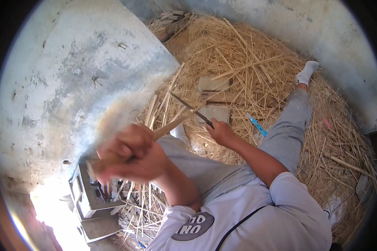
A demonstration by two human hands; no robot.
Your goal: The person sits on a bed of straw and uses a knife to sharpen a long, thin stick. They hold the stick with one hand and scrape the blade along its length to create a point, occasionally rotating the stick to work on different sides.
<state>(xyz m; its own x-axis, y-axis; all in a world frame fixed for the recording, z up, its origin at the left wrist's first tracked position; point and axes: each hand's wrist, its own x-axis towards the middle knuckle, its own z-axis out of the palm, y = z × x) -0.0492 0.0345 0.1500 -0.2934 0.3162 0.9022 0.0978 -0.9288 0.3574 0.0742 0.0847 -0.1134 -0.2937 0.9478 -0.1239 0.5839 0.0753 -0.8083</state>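
My left hand (132, 152), smeared by motion, is raised on the left and closed around a light bamboo strip (171, 125). One end of the strip juts out past the wrist side, while the other slants up and right over the floor. In my right hand (222, 133) is the handle of a knife (189, 107) with a long, narrow, dark blade. The blade points up and left and crosses the strip near its far end; I cannot tell whether the edge touches it. My legs (287, 125) are stretched out on both sides of the work, with white socks on the feet.
Thin shavings (247, 50) cover the floor. Flat slabs (213, 115) and a wooden piece (224, 97) lie between my legs. A blue-handled tool (256, 125) rests beside my right leg. Split strips (144, 209) are heaped near a grey box (86, 196). Walls (83, 71) curve around.
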